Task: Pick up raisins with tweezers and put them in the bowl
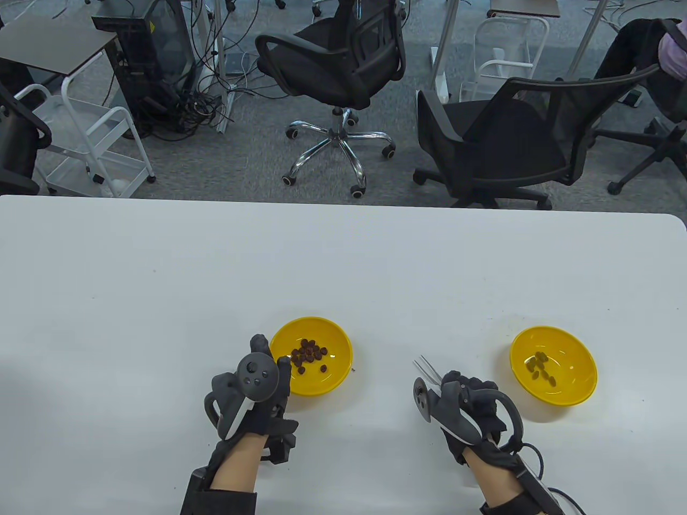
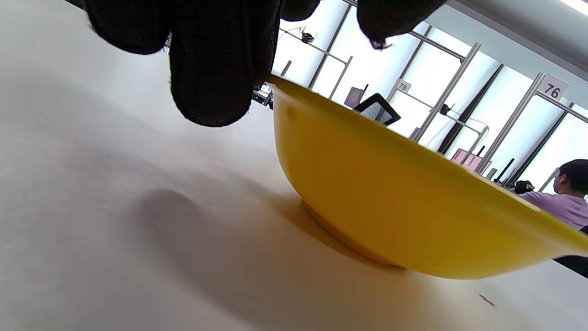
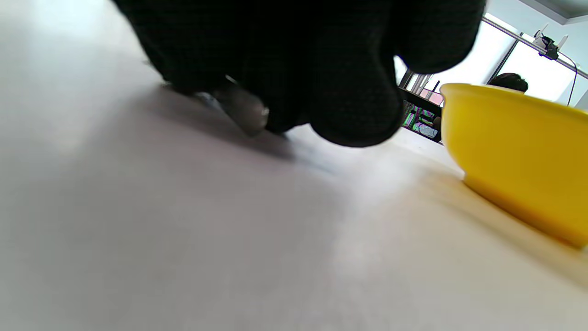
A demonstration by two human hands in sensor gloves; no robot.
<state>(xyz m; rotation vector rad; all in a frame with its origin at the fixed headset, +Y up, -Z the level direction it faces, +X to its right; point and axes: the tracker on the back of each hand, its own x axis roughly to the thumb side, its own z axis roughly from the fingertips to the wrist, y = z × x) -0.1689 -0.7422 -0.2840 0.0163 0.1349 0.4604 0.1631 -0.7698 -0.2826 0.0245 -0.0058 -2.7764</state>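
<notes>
A yellow bowl (image 1: 343, 343) left of centre holds several dark brown raisins (image 1: 308, 354). My left hand (image 1: 271, 357) sits at its left rim, fingers (image 2: 216, 69) loosely spread, one fingertip at the rim of the bowl (image 2: 390, 193). A second yellow bowl (image 1: 590, 370) on the right holds several paler, greenish-brown raisins (image 1: 539, 367). My right hand (image 1: 456, 391) rests low on the table between the bowls and grips metal tweezers (image 1: 428, 370). Their tips point up and left and hold nothing I can see. The right wrist view shows the tweezers' metal (image 3: 243, 108) under my fingers (image 3: 349, 92), and the right bowl (image 3: 519, 138).
A small dark speck (image 1: 352, 369) lies on the white table just right of the left bowl. The table's far edge (image 1: 343, 199) runs across the middle of the table view, with office chairs (image 1: 499, 139) beyond it.
</notes>
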